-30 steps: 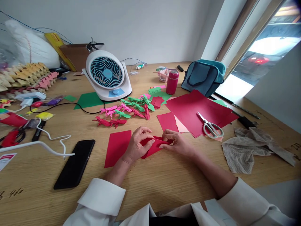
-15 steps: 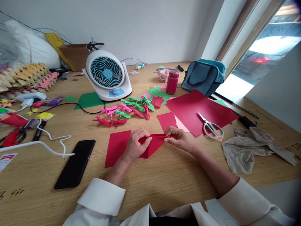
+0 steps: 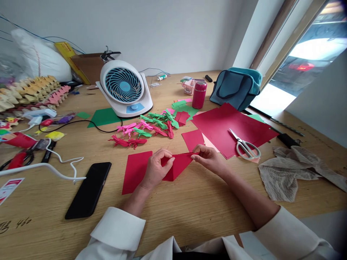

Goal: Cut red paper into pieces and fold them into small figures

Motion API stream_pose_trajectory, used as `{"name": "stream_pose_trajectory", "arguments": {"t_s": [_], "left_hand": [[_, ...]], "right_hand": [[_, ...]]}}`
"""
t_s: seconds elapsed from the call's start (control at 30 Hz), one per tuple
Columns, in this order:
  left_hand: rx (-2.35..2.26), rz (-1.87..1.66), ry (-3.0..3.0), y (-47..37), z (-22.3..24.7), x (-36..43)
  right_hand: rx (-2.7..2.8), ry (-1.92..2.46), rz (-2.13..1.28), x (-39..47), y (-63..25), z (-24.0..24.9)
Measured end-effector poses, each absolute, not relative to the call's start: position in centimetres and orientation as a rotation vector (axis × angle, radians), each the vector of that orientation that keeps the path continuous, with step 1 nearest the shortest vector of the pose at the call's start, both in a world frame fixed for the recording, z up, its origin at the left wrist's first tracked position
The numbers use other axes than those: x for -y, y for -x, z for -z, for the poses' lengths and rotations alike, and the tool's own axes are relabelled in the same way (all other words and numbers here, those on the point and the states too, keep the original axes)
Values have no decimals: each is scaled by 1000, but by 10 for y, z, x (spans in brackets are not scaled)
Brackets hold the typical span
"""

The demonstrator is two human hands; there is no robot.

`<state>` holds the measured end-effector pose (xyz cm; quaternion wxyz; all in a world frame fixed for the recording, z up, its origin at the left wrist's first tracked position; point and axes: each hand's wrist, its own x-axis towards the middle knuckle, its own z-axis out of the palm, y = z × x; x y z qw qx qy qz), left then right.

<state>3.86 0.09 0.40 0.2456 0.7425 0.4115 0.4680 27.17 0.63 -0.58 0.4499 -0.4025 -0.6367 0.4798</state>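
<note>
Wooden table (image 3: 195,209) — folded red paper (image 3: 179,166), long axis crosswise — tip nearward.

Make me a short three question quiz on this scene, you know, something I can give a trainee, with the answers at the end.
1. Multiple choice: What lies at least partly on the large red sheets?
A) fan
B) scissors
C) cloth
2. True or false: The left hand and the right hand both hold the folded paper.
3. Fill the gap: From the person's own side, the phone lies to the ____ of both hands.

Key:
1. B
2. True
3. left
</note>
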Motion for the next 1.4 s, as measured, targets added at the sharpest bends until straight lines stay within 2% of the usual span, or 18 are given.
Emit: {"name": "stream_pose_trajectory", "arguments": {"t_s": [0.2, 0.6, 0.93, 1.2, 1.4], "left_hand": [[-1137, -1356, -1982, -42, -5, 1], [-1106, -1405, -2101, -46, -6, 9], [-1085, -1466, -2223, -48, -9, 15], [-1206, -1362, -2174, -51, -13, 19], [-1350, -1142, -2527, -56, -41, 18]], "right_hand": [[1274, 921, -1340, -8, -265, 7], [1147, 1015, -1519, -2, -263, 2], [1122, 961, -1489, 1, -261, -3], [1180, 951, -1400, 3, -260, -7], [1138, 880, -1396, 4, -258, -5]]}}
